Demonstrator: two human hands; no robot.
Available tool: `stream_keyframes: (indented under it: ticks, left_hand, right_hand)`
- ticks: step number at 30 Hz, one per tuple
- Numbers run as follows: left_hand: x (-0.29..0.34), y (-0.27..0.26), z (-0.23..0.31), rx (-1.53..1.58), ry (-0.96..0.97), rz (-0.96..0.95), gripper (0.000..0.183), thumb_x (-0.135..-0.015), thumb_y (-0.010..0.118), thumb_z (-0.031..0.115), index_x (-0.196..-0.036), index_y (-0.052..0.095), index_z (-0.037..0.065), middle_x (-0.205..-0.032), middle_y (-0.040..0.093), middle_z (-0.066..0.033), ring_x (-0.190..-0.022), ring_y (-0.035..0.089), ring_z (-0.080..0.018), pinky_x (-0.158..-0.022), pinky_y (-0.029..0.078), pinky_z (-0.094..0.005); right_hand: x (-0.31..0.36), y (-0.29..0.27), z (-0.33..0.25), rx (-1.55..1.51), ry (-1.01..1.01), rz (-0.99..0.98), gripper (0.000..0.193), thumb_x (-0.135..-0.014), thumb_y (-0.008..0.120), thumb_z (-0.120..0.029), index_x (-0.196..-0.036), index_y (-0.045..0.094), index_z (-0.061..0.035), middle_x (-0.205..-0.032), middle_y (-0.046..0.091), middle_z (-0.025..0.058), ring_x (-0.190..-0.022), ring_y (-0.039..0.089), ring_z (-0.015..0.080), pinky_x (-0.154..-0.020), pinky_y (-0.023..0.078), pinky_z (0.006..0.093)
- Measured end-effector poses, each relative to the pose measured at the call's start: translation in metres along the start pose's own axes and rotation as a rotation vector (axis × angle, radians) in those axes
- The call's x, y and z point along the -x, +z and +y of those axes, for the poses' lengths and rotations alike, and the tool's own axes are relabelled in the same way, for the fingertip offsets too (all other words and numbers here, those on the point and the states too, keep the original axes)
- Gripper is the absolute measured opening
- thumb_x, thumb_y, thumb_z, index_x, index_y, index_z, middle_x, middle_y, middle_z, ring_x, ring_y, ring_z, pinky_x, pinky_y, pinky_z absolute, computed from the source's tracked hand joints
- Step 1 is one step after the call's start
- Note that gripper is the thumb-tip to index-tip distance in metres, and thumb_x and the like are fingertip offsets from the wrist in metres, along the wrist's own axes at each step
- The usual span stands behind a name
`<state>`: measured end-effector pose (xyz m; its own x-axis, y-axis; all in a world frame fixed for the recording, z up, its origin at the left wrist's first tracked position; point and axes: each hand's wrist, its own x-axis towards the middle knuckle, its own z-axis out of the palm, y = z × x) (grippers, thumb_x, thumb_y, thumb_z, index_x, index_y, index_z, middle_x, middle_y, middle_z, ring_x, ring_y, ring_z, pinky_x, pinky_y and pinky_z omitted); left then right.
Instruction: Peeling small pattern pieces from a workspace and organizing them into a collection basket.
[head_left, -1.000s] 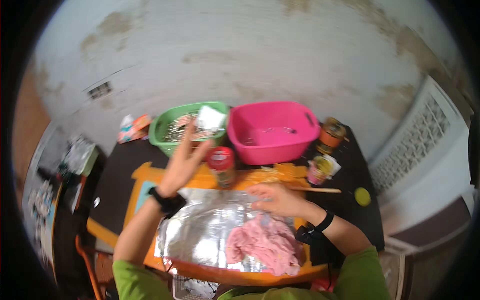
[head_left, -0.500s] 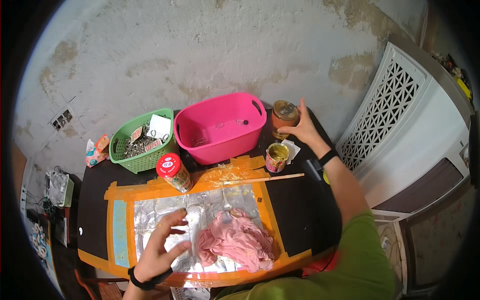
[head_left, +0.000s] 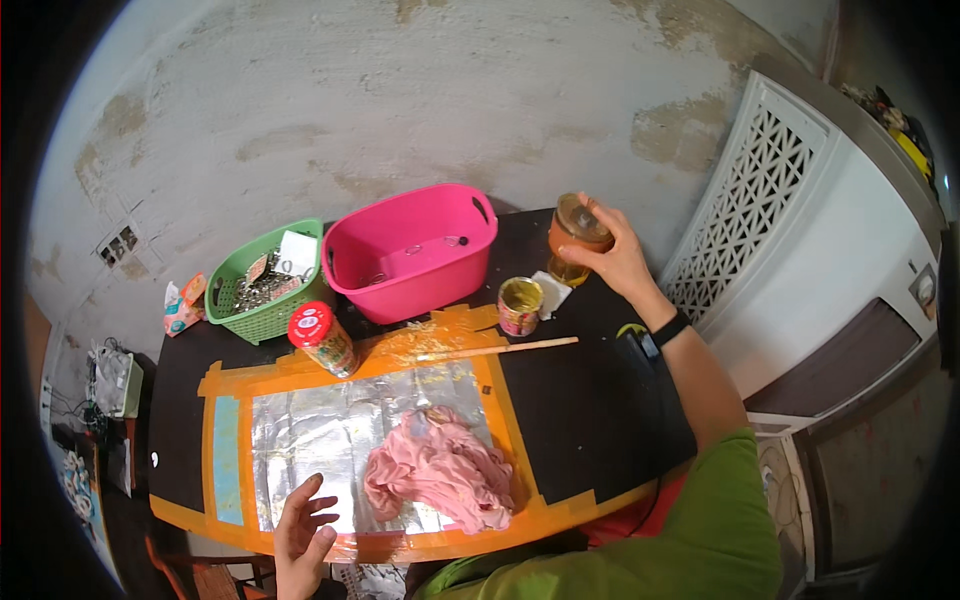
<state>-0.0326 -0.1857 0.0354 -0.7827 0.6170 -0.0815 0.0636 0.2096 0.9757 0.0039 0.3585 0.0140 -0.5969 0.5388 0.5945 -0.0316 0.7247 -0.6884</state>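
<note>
At the far right of the table, my right hand (head_left: 622,262) is closed round a glass jar (head_left: 580,238) with an orange-brown band and amber contents at its bottom. The jar's top tilts slightly. Near the front edge my left hand (head_left: 300,540) hovers with fingers apart, holding nothing. Beside it a crumpled pink cloth (head_left: 440,470) lies on a silver foil sheet (head_left: 300,430) taped down with orange tape. An open can (head_left: 519,306) with yellowish paste inside stands just nearer than the jar, a white scrap (head_left: 552,294) next to it.
A pink bin (head_left: 400,290) and a green basket (head_left: 262,322) of metal bits stand by the wall. Nearer are a red-lidded jar (head_left: 325,342) and a wooden stick (head_left: 510,348). A tissue pack (head_left: 184,304) sits far left. A black device (head_left: 636,352) lies under my right forearm.
My right hand has closed on the glass jar, and the jar has shifted right. My left hand has drawn back toward the front edge. The whole view has shifted a little.
</note>
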Motion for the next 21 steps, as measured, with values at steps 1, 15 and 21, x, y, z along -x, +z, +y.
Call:
stream_keyframes:
  ticks: [1,15,21]
  left_hand:
    - [-0.001,0.005,0.0,0.001,-0.005,-0.012,0.054,-0.095,0.062,0.02,-0.143,0.044,0.001,-0.146,0.046,-0.017,-0.121,0.054,-0.0293,-0.101,0.044,-0.0417]
    - [-0.018,0.058,-0.015,0.171,0.044,-0.105,0.061,-0.089,0.07,0.021,-0.14,0.045,-0.003,-0.147,0.043,-0.0143,-0.119,0.054,-0.0235,-0.101,0.044,-0.038]
    - [-0.008,0.059,-0.018,0.183,0.033,-0.056,0.063,-0.088,0.071,0.025,-0.139,0.046,-0.003,-0.146,0.044,-0.0166,-0.12,0.054,-0.0257,-0.101,0.043,-0.0394]
  right_hand:
    - [0.012,-0.009,-0.013,-0.021,-0.036,-0.072,0.078,-0.068,0.088,-0.028,-0.137,0.056,-0.0078,-0.124,0.054,0.0139,-0.119,0.055,0.0261,-0.101,0.044,0.0363]
    - [0.158,-0.069,-0.2,-0.304,-0.489,-0.73,0.067,-0.072,0.081,-0.022,-0.134,0.057,-0.0173,-0.137,0.043,0.0234,-0.114,0.059,0.0338,-0.088,0.055,0.0363]
    - [0.181,-0.045,-0.233,-0.432,-0.614,-0.455,0.045,-0.078,0.079,-0.018,-0.121,0.066,-0.0142,-0.129,0.053,0.0197,-0.109,0.062,0.0351,-0.087,0.057,0.0405]
